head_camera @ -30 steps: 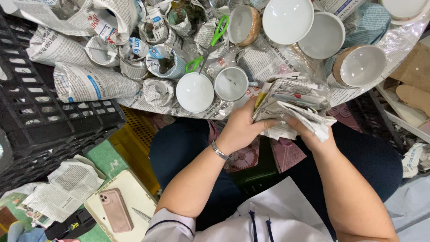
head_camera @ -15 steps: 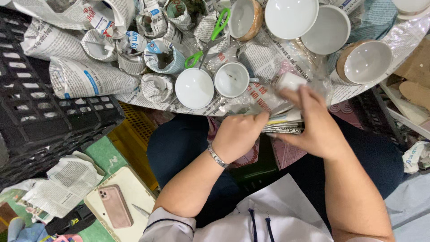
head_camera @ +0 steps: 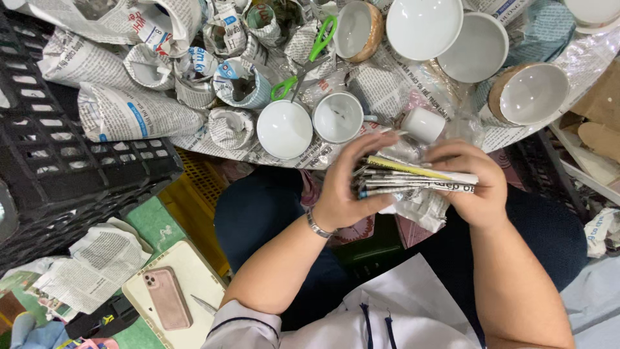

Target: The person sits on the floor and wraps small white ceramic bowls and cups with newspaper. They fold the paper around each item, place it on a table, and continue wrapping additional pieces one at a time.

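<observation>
Both my hands hold a folded stack of newspaper sheets (head_camera: 413,179) just below the table edge, over my lap. My left hand (head_camera: 349,184) grips the stack's left end, fingers spread over its top. My right hand (head_camera: 475,184) clasps the right end. A small white cup (head_camera: 423,125) lies on its side on the table just above the stack. A white bowl (head_camera: 284,128) and a white cup (head_camera: 338,117) stand to the left of it.
Several newspaper-wrapped items (head_camera: 139,113) crowd the table's left part, with green-handled scissors (head_camera: 303,58) among them. Larger white bowls (head_camera: 423,26) and a gold-rimmed bowl (head_camera: 533,94) sit at the back right. A black crate (head_camera: 58,174) stands left; a pink phone (head_camera: 166,298) lies below.
The crumpled paper bundle has been flattened into a neat folded stack held between both hands. A small white cup has come into view on the table above it.
</observation>
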